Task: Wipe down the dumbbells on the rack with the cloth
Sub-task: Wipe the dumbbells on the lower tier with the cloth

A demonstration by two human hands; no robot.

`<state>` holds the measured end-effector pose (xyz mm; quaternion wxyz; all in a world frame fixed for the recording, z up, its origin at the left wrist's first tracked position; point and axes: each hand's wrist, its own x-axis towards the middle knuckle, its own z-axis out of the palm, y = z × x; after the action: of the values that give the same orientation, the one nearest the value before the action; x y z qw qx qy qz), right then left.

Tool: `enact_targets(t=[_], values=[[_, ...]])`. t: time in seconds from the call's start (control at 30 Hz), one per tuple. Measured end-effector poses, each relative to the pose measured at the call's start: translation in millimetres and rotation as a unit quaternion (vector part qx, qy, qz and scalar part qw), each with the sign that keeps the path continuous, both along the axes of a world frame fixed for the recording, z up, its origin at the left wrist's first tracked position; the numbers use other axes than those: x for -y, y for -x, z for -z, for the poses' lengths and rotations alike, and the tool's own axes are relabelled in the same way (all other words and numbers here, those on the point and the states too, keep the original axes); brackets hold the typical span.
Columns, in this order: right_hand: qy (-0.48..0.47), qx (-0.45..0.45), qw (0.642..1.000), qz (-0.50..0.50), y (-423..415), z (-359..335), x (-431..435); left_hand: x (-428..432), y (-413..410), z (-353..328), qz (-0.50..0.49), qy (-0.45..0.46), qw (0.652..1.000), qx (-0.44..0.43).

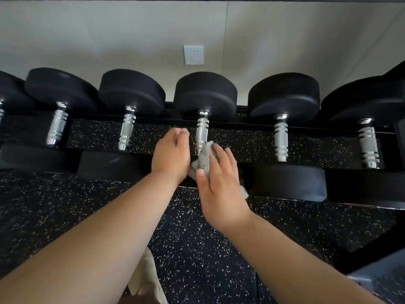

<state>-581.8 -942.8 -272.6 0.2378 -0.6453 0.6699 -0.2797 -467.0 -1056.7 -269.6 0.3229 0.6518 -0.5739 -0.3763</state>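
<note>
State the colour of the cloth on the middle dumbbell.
Light grey; the crumpled fabric cloth shows best in the head view.

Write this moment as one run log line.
step: wipe middle dumbbell | right hand: presses cloth on its near end | left hand: beside handle, grip unclear

Left arm (pixel 87 238) and right arm (pixel 295 249) stretched forward, left hand (pixel 171 154) in loose curled fist, right hand (pixel 221 185) just beside it, flat, fingers spread, pressing down.
</note>
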Motion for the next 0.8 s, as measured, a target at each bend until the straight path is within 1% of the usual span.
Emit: enact_targets(t=[0.03, 0.1, 0.13, 0.2, 0.23, 0.27, 0.3, 0.33, 0.4, 0.47, 0.5, 0.57, 0.6, 0.63, 0.7, 0.73, 0.77, 0.8], values=[[0.009, -0.013, 1.0, 0.023, -5.6, -2.9, 0.9, -0.2, 0.2, 0.1, -0.002, 0.003, 1.0, -0.005], [0.03, -0.024, 0.999, 0.031, -5.2, -0.5, -1.2, 0.1, 0.6, 1.1, 0.001, 0.008, 1.0, -0.01], [0.034, -0.004, 0.999, 0.033, -0.4, 4.7, -2.4, 0.3, 0.3, 2.3, 0.005, 0.011, 1.0, -0.006], [0.015, 0.099, 0.991, 0.09, 13.4, 12.9, 1.0, -0.3, -1.5, 3.6, 0.014, 0.01, 1.0, 0.008], [-0.001, 0.153, 0.979, 0.135, 19.1, 15.5, 3.8, -0.4, -2.4, 3.2, 0.016, 0.009, 1.0, 0.011], [-0.017, 0.183, 0.968, 0.169, 20.6, 15.7, 5.5, -0.7, -2.9, 2.8, 0.017, 0.008, 1.0, 0.013], [-0.026, 0.186, 0.966, 0.18, 17.3, 12.7, 6.9, -0.4, -3.2, 2.8, 0.018, 0.008, 1.0, 0.017], [-0.022, 0.16, 0.972, 0.169, 10.5, 7.7, 8.6, 0.7, -2.7, 2.6, 0.02, 0.011, 1.0, 0.021], [0.016, 0.042, 0.995, 0.093, -10.5, -3.3, 8.0, 1.7, -3.1, 1.6, 0.02, 0.011, 1.0, 0.003], [0.052, -0.053, 0.997, 0.026, -25.9, -10.6, 7.3, 1.5, -9.1, 0.5, 0.026, 0.009, 0.999, -0.027], [0.049, -0.075, 0.996, 0.017, -25.4, -14.7, 10.9, 0.2, -16.6, -0.1, 0.04, 0.014, 0.999, -0.01], [0.025, -0.092, 0.995, 0.019, -15.3, -18.0, 16.1, -4.1, -41.5, -3.1, 0.088, 0.045, 0.991, 0.085], [0.014, -0.089, 0.995, 0.03, -7.9, -17.1, 15.6, -4.6, -56.5, -7.2, 0.115, 0.067, 0.981, 0.139], [-0.001, -0.065, 0.997, 0.05, -0.1, -15.7, 13.2, -3.4, -72.3, -13.3, 0.143, 0.096, 0.966, 0.192], [-0.034, 0.026, 0.992, 0.122, 8.7, -12.4, 6.7, 4.1, -100.0, -28.2, 0.196, 0.162, 0.924, 0.286], [-0.04, 0.055, 0.986, 0.152, 7.6, -9.6, 3.9, 10.4, -110.9, -33.0, 0.219, 0.179, 0.901, 0.329], [-0.039, 0.051, 0.985, 0.16, 2.7, -8.0, 2.7, 17.1, -119.8, -35.4, 0.243, 0.183, 0.878, 0.369], [-0.025, 0.014, 0.989, 0.148, -5.7, -8.4, 3.9, 23.2, -126.2, -35.2, 0.265, 0.176, 0.858, 0.403]])
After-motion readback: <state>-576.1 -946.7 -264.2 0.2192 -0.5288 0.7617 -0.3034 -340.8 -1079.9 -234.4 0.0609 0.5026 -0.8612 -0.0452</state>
